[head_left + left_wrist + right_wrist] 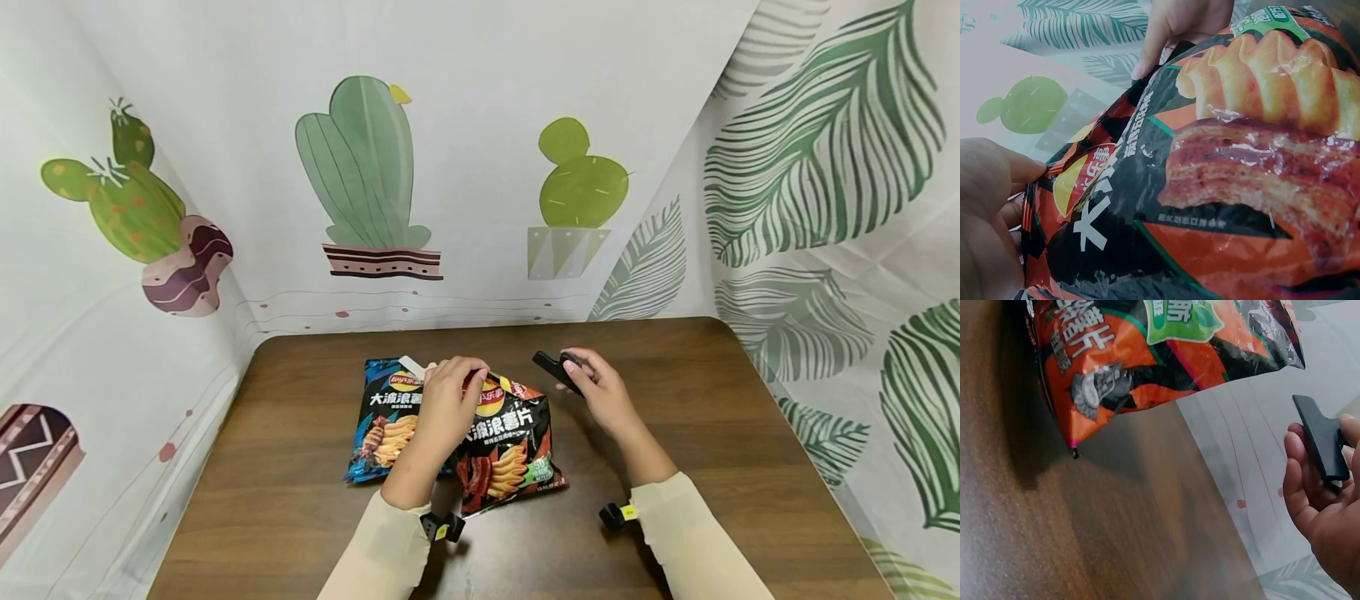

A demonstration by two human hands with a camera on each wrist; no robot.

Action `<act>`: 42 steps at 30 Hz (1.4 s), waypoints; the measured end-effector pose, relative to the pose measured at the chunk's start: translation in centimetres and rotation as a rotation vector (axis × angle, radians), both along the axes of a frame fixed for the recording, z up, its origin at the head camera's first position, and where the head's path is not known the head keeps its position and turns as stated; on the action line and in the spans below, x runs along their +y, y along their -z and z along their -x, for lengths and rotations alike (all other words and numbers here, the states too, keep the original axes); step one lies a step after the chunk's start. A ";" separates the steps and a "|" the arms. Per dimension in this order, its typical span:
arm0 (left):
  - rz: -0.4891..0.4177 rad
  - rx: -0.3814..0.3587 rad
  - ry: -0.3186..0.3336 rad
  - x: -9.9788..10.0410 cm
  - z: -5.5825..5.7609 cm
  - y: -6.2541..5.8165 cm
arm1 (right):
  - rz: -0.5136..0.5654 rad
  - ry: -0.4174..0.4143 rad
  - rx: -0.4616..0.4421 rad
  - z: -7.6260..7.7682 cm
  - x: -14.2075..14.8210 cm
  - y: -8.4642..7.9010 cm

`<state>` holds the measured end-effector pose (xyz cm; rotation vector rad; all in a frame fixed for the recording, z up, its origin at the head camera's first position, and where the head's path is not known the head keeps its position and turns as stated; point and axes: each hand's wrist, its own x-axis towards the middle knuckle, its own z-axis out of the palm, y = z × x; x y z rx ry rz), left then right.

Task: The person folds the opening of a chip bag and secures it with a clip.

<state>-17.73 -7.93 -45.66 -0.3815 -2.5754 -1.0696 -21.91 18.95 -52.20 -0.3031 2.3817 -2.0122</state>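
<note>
My left hand (448,408) pinches the top edge of a black and red chip bag (498,454), with the thumb and fingers at the folded rim in the left wrist view. The bag is plump and tilted, printed with bacon and wavy chips. To its right, my right hand (609,400) holds a black bag clip (1321,440) between thumb and fingers, apart from the bag in the head view. Beside the red bag lies a black and blue chip bag (386,417), partly hidden by my left hand and forearm. A white clip (412,367) shows at its top edge.
Everything is over a brown wooden table (315,533) with rounded back corners. Behind it hangs a white cloth (480,167) printed with cacti and leaves. Each wrist carries a small black camera, such as the one by the right sleeve (690,533).
</note>
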 end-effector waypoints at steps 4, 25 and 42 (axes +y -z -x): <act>-0.002 0.006 -0.001 0.0 0.0 -0.1 | 0.025 -0.015 0.022 -0.2 -0.2 -0.2; -0.005 0.007 0.002 0.1 0.1 -0.3 | 0.182 -0.022 0.018 -1.2 -1.1 -1.4; -0.004 0.003 0.004 0.1 0.1 -0.3 | 0.103 0.026 0.011 -1.9 -1.9 -1.7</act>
